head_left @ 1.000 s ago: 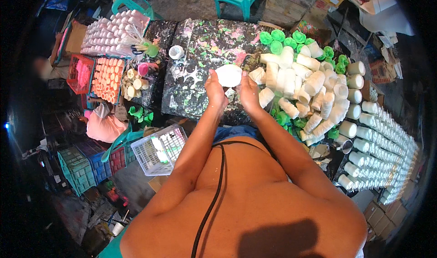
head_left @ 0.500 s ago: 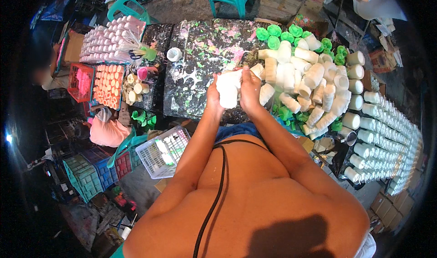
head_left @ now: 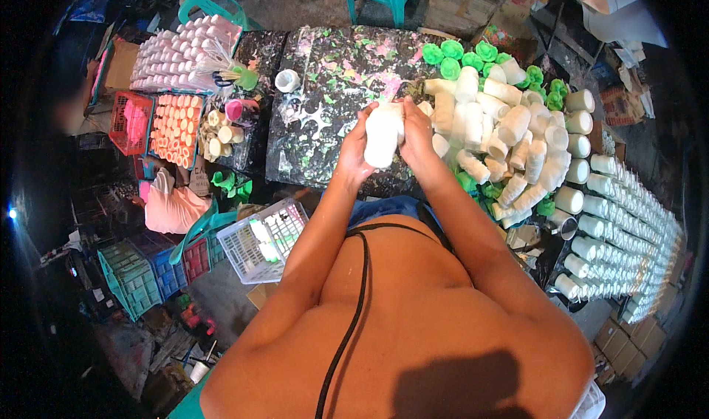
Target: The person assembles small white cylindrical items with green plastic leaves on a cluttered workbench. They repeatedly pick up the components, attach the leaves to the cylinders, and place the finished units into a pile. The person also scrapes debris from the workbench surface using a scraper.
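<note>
Over the near edge of a paint-spattered black table (head_left: 310, 157), I hold a white hollow cylinder (head_left: 382, 137) upright between both hands. Its rounded open end points towards me; bright light washes out its surface detail. My left hand (head_left: 356, 151) wraps its left side, and my right hand (head_left: 418, 132) closes around its right and far side. Just right of my right hand begins a heap of cream and white hollow cylinders (head_left: 512, 125), some lying on their sides. Green cup-shaped pieces (head_left: 451, 68) show behind and under the heap. A small white tub (head_left: 287, 80) stands farther left.
Rows of white cylinders (head_left: 617, 223) fill racks at the right. At the left are a tray of white pieces (head_left: 173, 58), a tray of orange-rimmed cylinders (head_left: 176, 129) and a red basket (head_left: 129, 140). A person in pink (head_left: 173, 208) sits beyond a grey crate (head_left: 255, 264).
Both hands have shifted slightly right with the cylinder, and its open end now shows more clearly towards me. The whole view has shifted a little.
</note>
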`<state>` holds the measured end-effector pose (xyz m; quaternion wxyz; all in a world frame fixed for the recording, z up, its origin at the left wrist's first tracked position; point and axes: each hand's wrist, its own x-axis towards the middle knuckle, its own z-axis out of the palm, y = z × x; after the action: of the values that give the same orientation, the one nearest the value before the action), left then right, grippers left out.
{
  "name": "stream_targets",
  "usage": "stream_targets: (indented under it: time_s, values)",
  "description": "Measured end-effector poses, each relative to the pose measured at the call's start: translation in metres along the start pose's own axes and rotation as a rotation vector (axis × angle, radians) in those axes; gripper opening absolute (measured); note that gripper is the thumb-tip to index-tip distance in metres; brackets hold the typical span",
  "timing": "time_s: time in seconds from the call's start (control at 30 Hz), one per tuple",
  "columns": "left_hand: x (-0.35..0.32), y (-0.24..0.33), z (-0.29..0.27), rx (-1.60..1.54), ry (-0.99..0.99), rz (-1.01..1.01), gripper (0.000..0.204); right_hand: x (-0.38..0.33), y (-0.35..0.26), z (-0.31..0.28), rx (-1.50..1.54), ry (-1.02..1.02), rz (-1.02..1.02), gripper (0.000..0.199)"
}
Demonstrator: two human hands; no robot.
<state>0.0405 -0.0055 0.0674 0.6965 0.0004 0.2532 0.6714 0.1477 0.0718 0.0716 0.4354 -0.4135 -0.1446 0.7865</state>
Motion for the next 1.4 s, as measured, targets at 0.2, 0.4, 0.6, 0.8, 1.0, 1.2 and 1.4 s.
stream_targets:
  time_s: [0.2,0.4,0.6,0.8,1.0,1.2,1.4]
  values:
    - [-0.009,0.004,0.011,0.011,-0.044,0.086,0.058,0.004,0.005,0.009,-0.141,-0.027,-0.013,0.040]
    - [-0.010,0.014,0.014,-0.014,-0.076,0.166,0.047,-0.030,0.008,0.010,-0.431,-0.244,-0.343,0.035]
    - [-0.008,0.005,0.037,0.524,0.175,0.476,0.047,-0.029,-0.001,0.015,-0.737,-0.061,-0.489,0.030]
    - [-0.001,0.003,0.034,0.512,0.360,0.485,0.044,-0.015,0.004,-0.002,-0.723,-0.072,-0.558,0.034]
    - [0.000,0.004,0.034,0.201,0.461,0.278,0.047,-0.003,0.016,-0.001,0.105,-0.102,0.036,0.033]
    - [0.006,-0.010,0.017,0.095,0.478,0.107,0.048,0.010,0.028,-0.020,0.101,-0.219,0.324,0.051]
    - [0.000,-0.005,-0.002,0.704,0.499,0.500,0.041,-0.035,-0.001,-0.013,-0.140,-0.253,0.709,0.084]
